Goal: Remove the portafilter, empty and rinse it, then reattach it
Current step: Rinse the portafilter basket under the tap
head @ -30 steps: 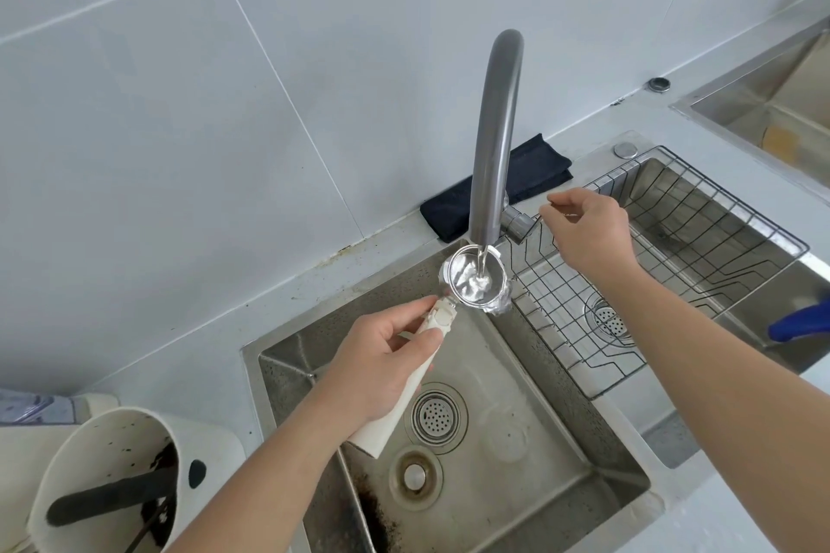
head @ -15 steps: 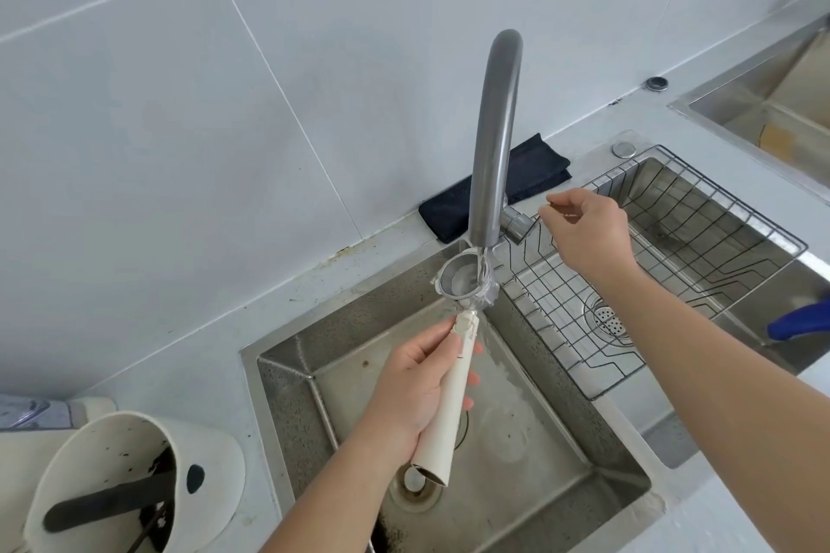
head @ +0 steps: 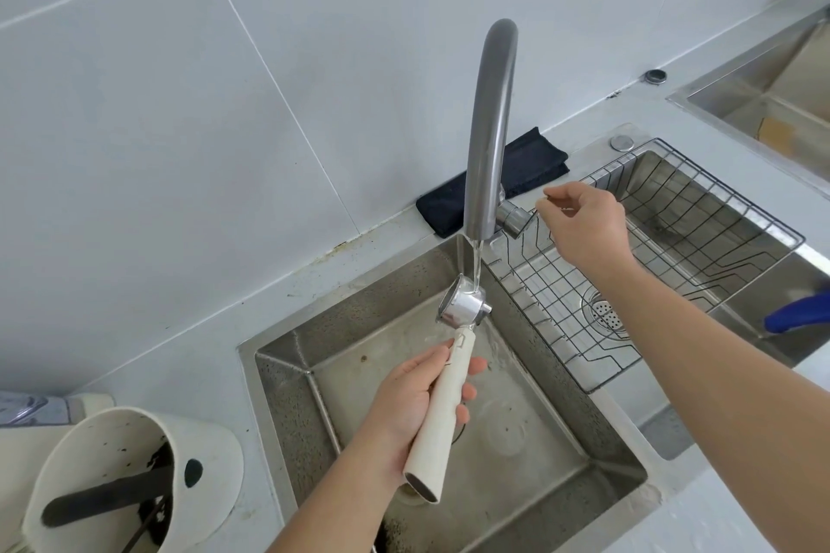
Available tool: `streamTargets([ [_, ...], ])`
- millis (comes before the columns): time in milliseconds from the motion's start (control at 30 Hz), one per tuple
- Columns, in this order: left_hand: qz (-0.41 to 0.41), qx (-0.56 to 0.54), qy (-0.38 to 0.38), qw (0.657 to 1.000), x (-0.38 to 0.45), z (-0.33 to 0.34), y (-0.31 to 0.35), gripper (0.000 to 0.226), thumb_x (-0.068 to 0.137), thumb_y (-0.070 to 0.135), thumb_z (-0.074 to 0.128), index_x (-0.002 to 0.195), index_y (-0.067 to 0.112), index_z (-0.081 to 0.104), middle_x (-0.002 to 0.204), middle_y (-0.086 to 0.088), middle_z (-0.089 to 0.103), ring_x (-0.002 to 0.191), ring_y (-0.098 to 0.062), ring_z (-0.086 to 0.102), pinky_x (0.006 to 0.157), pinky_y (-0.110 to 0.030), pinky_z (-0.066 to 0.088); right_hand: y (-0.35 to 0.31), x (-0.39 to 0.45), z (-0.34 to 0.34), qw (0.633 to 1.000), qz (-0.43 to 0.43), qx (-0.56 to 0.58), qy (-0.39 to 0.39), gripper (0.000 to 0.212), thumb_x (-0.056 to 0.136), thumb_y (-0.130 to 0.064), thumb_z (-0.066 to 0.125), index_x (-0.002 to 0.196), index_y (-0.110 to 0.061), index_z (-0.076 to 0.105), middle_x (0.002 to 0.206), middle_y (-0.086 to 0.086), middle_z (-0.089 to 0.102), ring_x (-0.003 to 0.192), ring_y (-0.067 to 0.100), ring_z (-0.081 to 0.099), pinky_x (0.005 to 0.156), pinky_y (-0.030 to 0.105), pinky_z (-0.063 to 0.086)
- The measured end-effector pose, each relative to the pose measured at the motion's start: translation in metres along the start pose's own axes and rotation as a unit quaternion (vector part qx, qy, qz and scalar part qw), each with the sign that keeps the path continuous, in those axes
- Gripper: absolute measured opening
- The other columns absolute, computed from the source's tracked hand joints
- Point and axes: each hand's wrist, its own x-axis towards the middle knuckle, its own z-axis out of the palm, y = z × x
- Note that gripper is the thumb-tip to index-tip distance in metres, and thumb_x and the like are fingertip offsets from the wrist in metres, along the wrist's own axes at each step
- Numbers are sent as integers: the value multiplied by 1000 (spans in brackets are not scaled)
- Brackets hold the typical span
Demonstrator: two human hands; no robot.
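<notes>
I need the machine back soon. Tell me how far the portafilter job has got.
Done: the portafilter is off the machine. In hand: the left hand holds it tilted under the faucet stream over the sink, while the right hand is at the tap lever. Left: finishing the rinse, then reattaching.

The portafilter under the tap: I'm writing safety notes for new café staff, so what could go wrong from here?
1. The portafilter is tilted on its side, so the stream from the faucet hits its metal head and may splash out of the sink.
2. The left hand holds only the wet cream handle, loosely; it could slip and drop into the basin.
3. The right hand is at the tap lever; a wrong turn could strengthen the flow.
</notes>
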Motion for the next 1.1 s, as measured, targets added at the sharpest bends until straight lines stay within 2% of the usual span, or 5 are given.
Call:
streamTargets([
  [200,-8,45,4,999,-4,-1,-2,23,95,18,57,106,4,71,98,-19,73,57,-19,59,40,-24,48,-2,-2,0,1000,7,2,-4,23,89,-34,66,109,-23,71,93,-10,70,76,8,65,67,26,52],
  [567,83,213,80,970,-4,-10,3,25,89,14,67,93,35,79,82,-4,73,59,-19,62,46,-26,50,-3,-2,-1,1000,11,1,-6,23,90,-33,66,110,-22,71,93,-10,70,76,11,65,69,30,56],
  [733,145,317,107,931,-2,-20,12,33,85,23,71,109,46,71,92,8,77,68,-15,69,53,-27,53,-4,-3,-2,1000,12,4,-5,22,90,-33,67,109,-22,71,92,-10,70,77,10,65,69,28,54],
  [867,208,386,135,889,-1,-29,15,42,80,29,72,117,47,66,98,22,74,71,0,69,57,-12,49,-5,-3,-2,1000,11,5,-5,22,90,-32,66,108,-21,71,91,-10,70,76,11,65,72,31,56],
  [1100,294,437,175,832,-4,-36,17,58,75,22,75,93,74,57,91,37,66,76,3,66,58,-8,48,-4,-3,-1,1000,4,7,-4,25,90,-32,66,110,-19,72,93,-6,72,73,9,64,67,25,51],
])
